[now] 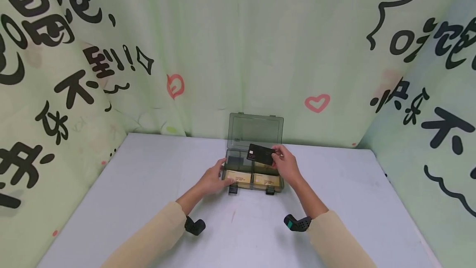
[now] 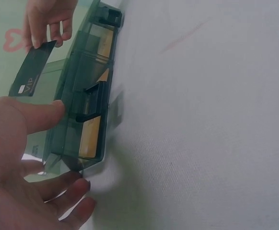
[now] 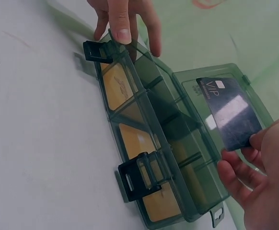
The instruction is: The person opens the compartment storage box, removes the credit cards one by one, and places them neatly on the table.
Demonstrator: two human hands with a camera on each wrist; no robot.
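Observation:
A dark green see-through plastic box (image 1: 253, 183) with dividers lies on the table, its lid (image 1: 256, 129) raised at the back. My right hand (image 1: 287, 166) pinches a black card (image 1: 258, 155) marked "VIP" by one end between thumb and fingers, tilted above the back compartments. My left hand (image 1: 213, 181) holds the box at its front left corner, thumb over the rim and fingers along the left side. Yellow cards (image 1: 239, 177) fill the front left compartment, and more yellow cards (image 1: 266, 180) the front right one. Something yellow also shows behind, partly under the black card.
Two black latches (image 1: 233, 188) hang open on the box's front. The white table (image 1: 167, 156) is bordered by pale green curtains (image 1: 208, 53) with black lettering and red hearts. A black wrist device (image 1: 195, 226) sits by each sleeve.

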